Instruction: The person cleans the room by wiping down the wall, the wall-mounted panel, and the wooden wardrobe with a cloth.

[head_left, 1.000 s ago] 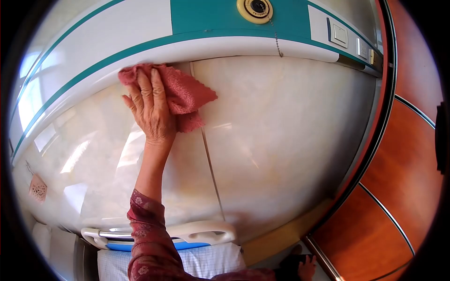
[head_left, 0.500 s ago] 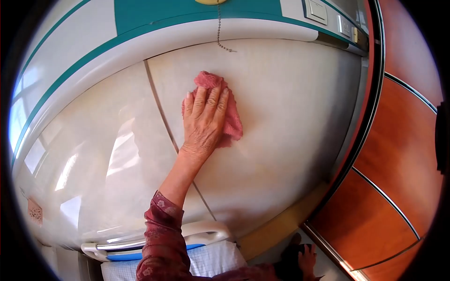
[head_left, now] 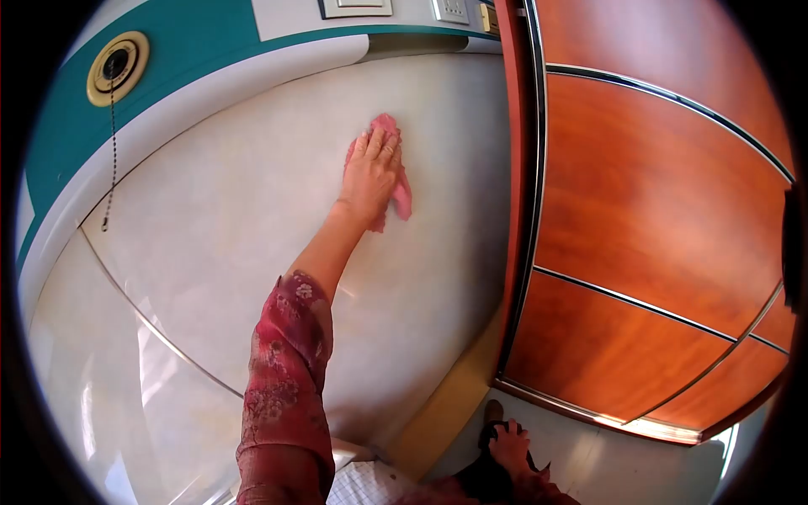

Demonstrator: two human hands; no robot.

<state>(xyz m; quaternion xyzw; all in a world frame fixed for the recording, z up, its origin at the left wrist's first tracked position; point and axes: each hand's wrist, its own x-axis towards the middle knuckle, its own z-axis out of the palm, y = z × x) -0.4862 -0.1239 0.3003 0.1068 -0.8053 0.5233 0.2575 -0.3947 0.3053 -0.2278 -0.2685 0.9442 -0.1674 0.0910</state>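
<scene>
My left hand [head_left: 370, 181] presses a pink cloth [head_left: 402, 198] flat against the pale marbled wall panel [head_left: 252, 185], its fingers lying over the cloth. Parts of the cloth stick out above the fingertips and to the right of the hand. Low in the view, my right hand [head_left: 509, 446] hangs near dark clothing and a shoe, fingers somewhat apart, with nothing visible in it.
Above the panel runs a white and teal strip [head_left: 202, 50] with a round yellow fitting [head_left: 118, 69], a hanging bead chain [head_left: 114, 160] and switches [head_left: 358, 7]. Reddish wooden doors [head_left: 648, 194] stand at right. Part of a bed with checked bedding [head_left: 366, 484] shows below.
My left hand has moved the cloth rightward along the wall, across the panel seam and towards the wooden doors. The view has turned right. My right hand stays low.
</scene>
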